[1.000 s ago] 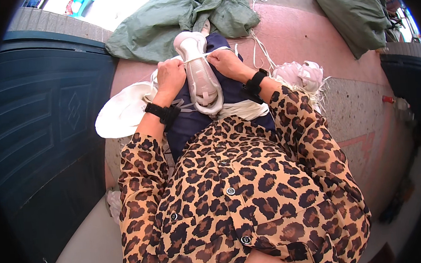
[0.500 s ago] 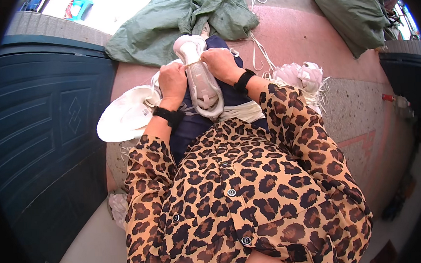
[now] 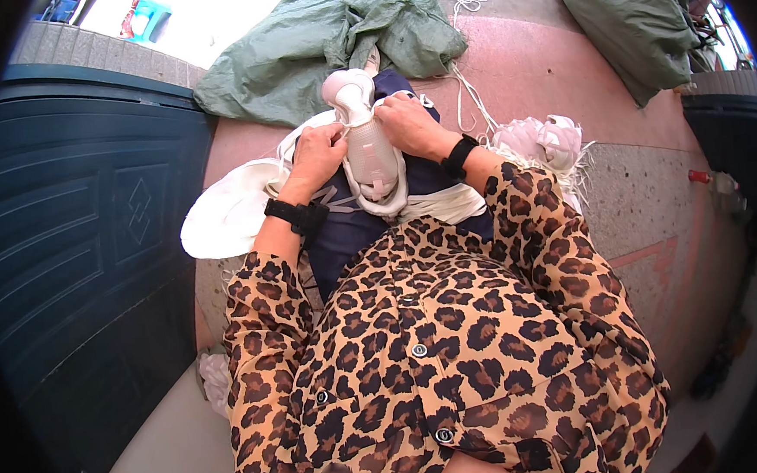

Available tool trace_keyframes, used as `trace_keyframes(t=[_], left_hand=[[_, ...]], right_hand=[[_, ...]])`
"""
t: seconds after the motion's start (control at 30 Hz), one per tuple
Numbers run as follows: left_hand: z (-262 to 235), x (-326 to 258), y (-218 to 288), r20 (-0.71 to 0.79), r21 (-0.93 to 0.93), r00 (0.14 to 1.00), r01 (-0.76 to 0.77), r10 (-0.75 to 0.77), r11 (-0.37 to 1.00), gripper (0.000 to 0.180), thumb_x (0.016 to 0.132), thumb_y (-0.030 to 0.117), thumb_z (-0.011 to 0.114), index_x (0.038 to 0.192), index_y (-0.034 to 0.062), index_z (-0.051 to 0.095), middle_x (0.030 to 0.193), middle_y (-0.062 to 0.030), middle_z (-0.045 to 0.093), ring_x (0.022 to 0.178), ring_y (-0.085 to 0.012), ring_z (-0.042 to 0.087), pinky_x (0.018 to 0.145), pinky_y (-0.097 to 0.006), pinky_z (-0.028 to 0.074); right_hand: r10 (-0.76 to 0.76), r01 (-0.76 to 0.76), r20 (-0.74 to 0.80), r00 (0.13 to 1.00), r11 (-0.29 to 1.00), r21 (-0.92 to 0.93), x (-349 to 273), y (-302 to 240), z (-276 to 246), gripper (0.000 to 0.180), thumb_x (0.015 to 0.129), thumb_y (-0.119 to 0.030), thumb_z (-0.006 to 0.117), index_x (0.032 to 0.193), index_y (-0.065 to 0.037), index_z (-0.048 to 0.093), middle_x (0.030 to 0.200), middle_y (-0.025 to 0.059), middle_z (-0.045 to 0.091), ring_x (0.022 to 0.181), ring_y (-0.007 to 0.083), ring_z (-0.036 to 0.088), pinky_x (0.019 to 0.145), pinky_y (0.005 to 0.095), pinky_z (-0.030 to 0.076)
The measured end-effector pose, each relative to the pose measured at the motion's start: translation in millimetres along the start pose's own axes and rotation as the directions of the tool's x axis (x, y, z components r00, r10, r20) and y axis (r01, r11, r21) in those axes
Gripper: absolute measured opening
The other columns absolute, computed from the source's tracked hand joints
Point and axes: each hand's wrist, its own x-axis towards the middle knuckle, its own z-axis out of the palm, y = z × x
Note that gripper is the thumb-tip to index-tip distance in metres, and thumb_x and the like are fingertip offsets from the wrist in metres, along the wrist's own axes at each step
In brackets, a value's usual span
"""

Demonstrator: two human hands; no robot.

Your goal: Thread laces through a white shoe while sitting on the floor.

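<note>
A white and pale pink shoe upper (image 3: pixel 373 154) lies lengthwise on my lap, its rounded narrower end pointing away from me. My left hand (image 3: pixel 320 152) is closed in a pinch at the left edge of its narrow middle. On the opposite edge, my right hand (image 3: pixel 408 124) pinches with its fingertips, knuckles up. A thin pale cord seems to run between the fingertips at that narrow part; the fingers partly hide it. Loose strips (image 3: pixel 335 201) lie on my dark trousers left of the shoe upper, and a bundle of whitish cords (image 3: pixel 446 205) rests to its right.
White curved pieces (image 3: pixel 231 212) lie at my left, by a dark blue panelled door (image 3: pixel 90 193). A pile of pale pink shoe parts (image 3: pixel 546 144) with stringy ends sits at my right. Green sacks (image 3: pixel 299 68) lie ahead, and another green sack (image 3: pixel 630 26) stands far right.
Both hands and the shoe upper have shifted slightly right and toward me in the picture. A yellowish line stretched across its narrow part no longer shows clearly; the left hand has turned somewhat inward.
</note>
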Motion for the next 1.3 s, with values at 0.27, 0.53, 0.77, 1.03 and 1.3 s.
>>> trace_keyframes(t=[0.27,0.53,0.77,1.03,1.3], left_hand=[[-1,-3,-5,-0.068,-0.188,0.984,-0.176,0.166,0.966,0.021,0.077,0.014,0.056,0.093,0.0011,0.061,0.076,-0.0155,0.062,0.061,-0.0239,0.057,0.061,-0.029,0.045],[4,4,-13,-0.018,-0.241,0.996,-0.092,0.090,0.966,0.022,0.077,0.015,0.055,0.092,0.0001,0.061,0.079,-0.0166,0.062,0.070,-0.0222,0.060,0.066,-0.030,0.045],[12,10,-13,-0.033,-0.150,0.995,-0.098,0.094,0.984,0.023,0.077,0.018,0.053,0.092,0.0031,0.062,0.086,-0.0159,0.062,0.079,-0.0293,0.060,0.070,-0.034,0.046],[20,-1,-1,-0.121,-0.097,0.992,-0.053,0.041,0.994,0.020,0.073,0.017,0.058,0.087,0.0030,0.063,0.082,-0.0146,0.062,0.079,-0.0297,0.058,0.071,-0.036,0.045],[45,16,34,-0.331,0.354,0.887,-0.199,0.321,0.914,0.011,0.069,0.017,0.063,0.076,0.0076,0.062,0.074,-0.0081,0.059,0.076,-0.0264,0.052,0.069,-0.036,0.043]], right_hand=[[-0.203,0.207,-0.164,0.965,0.978,0.011,0,-4,-7,0.008,0.070,-0.008,0.052,0.076,-0.004,0.056,0.075,0.0082,0.056,0.079,0.0234,0.053,0.072,0.0344,0.042],[-0.396,0.459,0.234,0.888,0.741,-0.489,16,-11,-16,0.014,0.070,-0.014,0.053,0.080,-0.006,0.058,0.078,0.0036,0.058,0.080,0.0165,0.054,0.075,0.0273,0.039],[-0.416,0.562,0.378,0.827,0.598,-0.571,32,-12,-9,0.010,0.069,-0.016,0.053,0.067,-0.010,0.061,0.076,0.0027,0.059,0.078,0.0166,0.055,0.075,0.0293,0.039],[-0.028,0.022,0.104,0.994,0.998,0.061,18,3,-12,0.016,0.074,-0.005,0.049,0.089,-0.003,0.047,0.066,0.0158,0.057,0.073,0.0322,0.058,0.063,0.0416,0.044],[0.056,-0.011,-0.072,0.996,0.862,0.508,12,18,3,0.018,0.074,-0.001,0.050,0.091,-0.003,0.043,0.074,0.0168,0.057,0.073,0.0341,0.057,0.063,0.0390,0.044]])
